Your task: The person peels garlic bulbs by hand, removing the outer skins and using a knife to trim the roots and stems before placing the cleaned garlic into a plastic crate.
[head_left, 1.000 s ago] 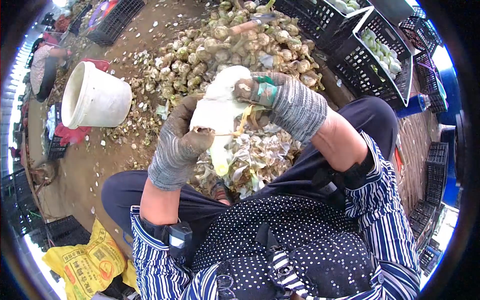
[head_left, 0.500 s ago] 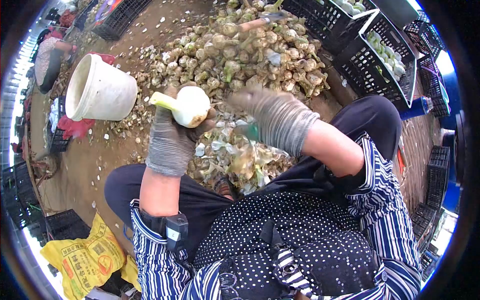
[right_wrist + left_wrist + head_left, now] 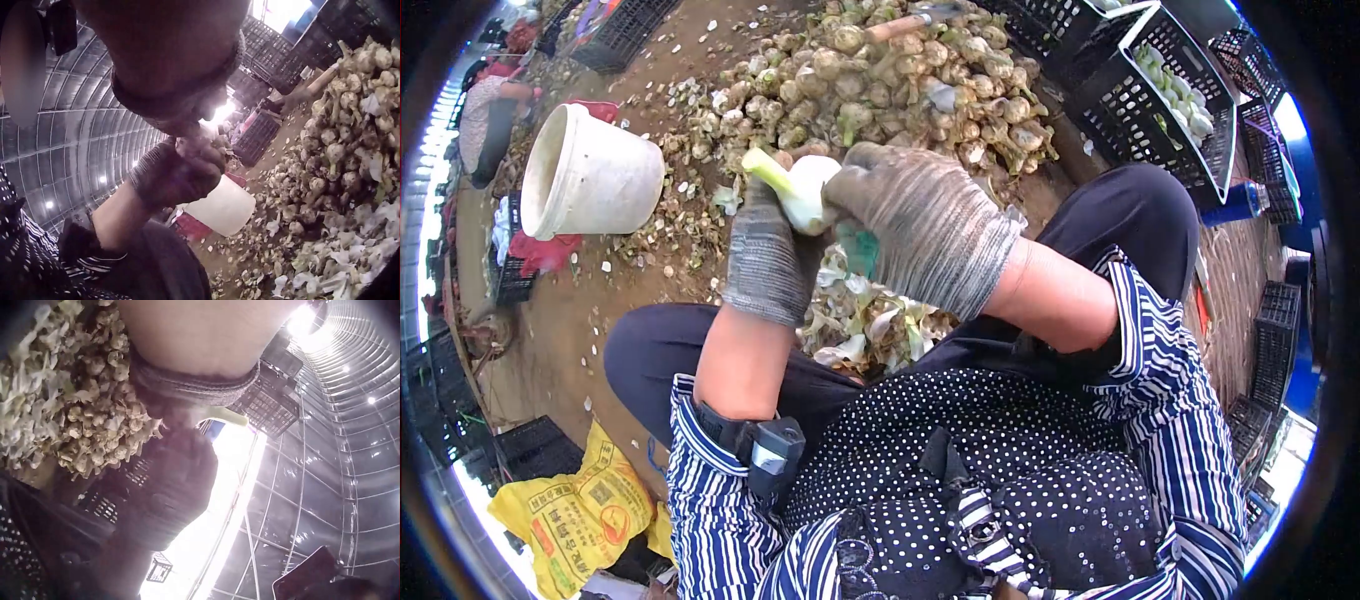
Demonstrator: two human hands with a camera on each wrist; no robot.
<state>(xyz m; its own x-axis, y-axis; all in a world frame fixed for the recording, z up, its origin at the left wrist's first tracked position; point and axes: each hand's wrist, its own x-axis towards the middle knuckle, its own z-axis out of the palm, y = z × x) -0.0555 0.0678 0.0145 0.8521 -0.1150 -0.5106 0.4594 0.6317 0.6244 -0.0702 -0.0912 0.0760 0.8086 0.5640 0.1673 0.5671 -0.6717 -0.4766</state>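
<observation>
A smooth white garlic bulb (image 3: 808,192) with a pale green stem points its stem up and left in the head view. My gloved left hand (image 3: 772,250) grips it from below. From the right, my gloved right hand (image 3: 935,225) has its curled fingers at the bulb's side, hiding that part of it. A green patch (image 3: 859,250) shows at the underside of the right hand; its kind is unclear. In the left wrist view the stem (image 3: 226,416) sticks out past the glove. The right wrist view has the left hand (image 3: 181,172) close to the right one.
A large pile of unpeeled garlic (image 3: 880,90) lies ahead, with a wooden-handled tool (image 3: 900,25) on it. Peeled skins (image 3: 880,325) lie between the legs. A white bucket (image 3: 600,175) stands left, a black crate (image 3: 1155,110) of peeled bulbs right. Another person (image 3: 488,120) sits far left.
Loose outer skin hung from the bulb a second ago; now it is smooth and white. The right hand moved away, then came back to the bulb's right side. The bulb turned, stem now up-left.
</observation>
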